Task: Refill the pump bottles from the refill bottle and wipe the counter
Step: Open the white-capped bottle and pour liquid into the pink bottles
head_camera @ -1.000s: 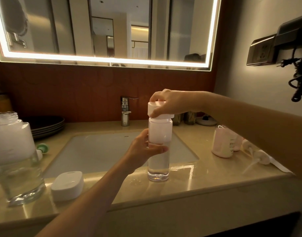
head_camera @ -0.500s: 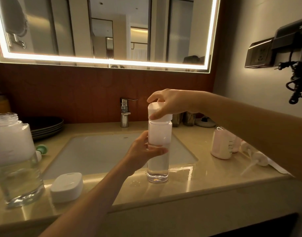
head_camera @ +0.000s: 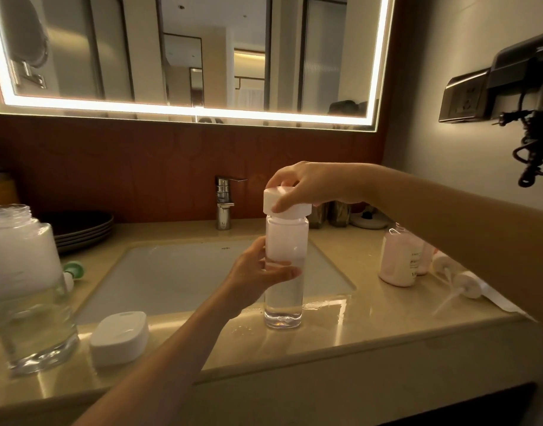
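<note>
A tall clear bottle (head_camera: 284, 305) half full of clear liquid stands upright on the counter (head_camera: 356, 330) in front of the sink. My left hand (head_camera: 255, 276) grips its middle. My right hand (head_camera: 313, 184) grips the white cap (head_camera: 276, 199) on its top from above. A pink bottle (head_camera: 399, 261) without a pump stands at the right, a second one partly hidden behind it. Two white pump heads (head_camera: 458, 284) with tubes lie on the counter beside them. A large clear open jar (head_camera: 24, 287) stands at the left edge.
A white oval soap case (head_camera: 119, 338) lies at the counter's front left. The sink basin (head_camera: 184, 278) and chrome tap (head_camera: 224, 201) sit behind the bottle. Dark plates (head_camera: 82, 227) are stacked at back left. A wall hair dryer (head_camera: 528, 96) with coiled cord hangs at right.
My right hand has turned a little on the white cap; the bottle stays in place under my left hand. The view has shifted slightly.
</note>
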The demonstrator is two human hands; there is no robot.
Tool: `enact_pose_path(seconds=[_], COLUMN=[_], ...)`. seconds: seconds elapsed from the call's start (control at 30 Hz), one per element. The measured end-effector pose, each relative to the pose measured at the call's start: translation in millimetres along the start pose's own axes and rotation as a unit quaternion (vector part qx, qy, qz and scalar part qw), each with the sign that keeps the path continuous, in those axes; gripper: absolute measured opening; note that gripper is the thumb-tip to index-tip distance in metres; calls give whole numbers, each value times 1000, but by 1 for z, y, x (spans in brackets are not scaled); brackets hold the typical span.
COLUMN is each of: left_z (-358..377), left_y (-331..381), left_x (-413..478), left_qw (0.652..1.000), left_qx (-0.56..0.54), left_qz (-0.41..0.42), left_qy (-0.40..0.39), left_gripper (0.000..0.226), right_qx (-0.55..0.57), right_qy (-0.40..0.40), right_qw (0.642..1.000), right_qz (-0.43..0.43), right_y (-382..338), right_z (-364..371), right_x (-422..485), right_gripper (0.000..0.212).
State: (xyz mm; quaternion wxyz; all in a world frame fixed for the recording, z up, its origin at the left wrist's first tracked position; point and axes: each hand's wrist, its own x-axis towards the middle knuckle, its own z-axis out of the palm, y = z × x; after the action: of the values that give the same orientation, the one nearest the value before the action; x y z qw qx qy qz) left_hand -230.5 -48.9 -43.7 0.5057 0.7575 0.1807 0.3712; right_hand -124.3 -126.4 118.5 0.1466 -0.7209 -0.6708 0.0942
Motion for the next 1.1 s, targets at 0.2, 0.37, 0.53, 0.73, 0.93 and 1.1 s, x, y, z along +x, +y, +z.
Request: enact_pose_path(seconds=[0.2, 0.37, 0.53, 0.73, 0.93, 1.1], left_z=[1, 1, 1, 1, 2, 1], left_y=[0, -1, 0, -2, -2, -3], left_x=[1, 0, 0, 0, -1, -1], left_qw=[1000, 1000, 1000, 1000, 1000, 1000], left_qx=[-2, -8, -8, -20, -11, -15], left_qz=[-2, -4, -2, -4, -1, 1], left_qy=[5, 5, 7, 6, 2, 4], left_gripper=[58, 58, 58, 57, 58, 56], right_qx=[-22, -118, 54, -86, 29, 11], right_qy=[7, 65, -36, 75, 13, 39], right_qw=[1000, 990, 996, 993, 999, 999], right_qz=[-8, -36, -55, 8, -19, -25], right_y=[-4, -1, 4, -5, -2, -6], right_z=[0, 12, -1, 8, 3, 0], right_x=[-3, 6, -4, 2, -2, -7], right_gripper=[70, 61, 63, 74, 50, 69])
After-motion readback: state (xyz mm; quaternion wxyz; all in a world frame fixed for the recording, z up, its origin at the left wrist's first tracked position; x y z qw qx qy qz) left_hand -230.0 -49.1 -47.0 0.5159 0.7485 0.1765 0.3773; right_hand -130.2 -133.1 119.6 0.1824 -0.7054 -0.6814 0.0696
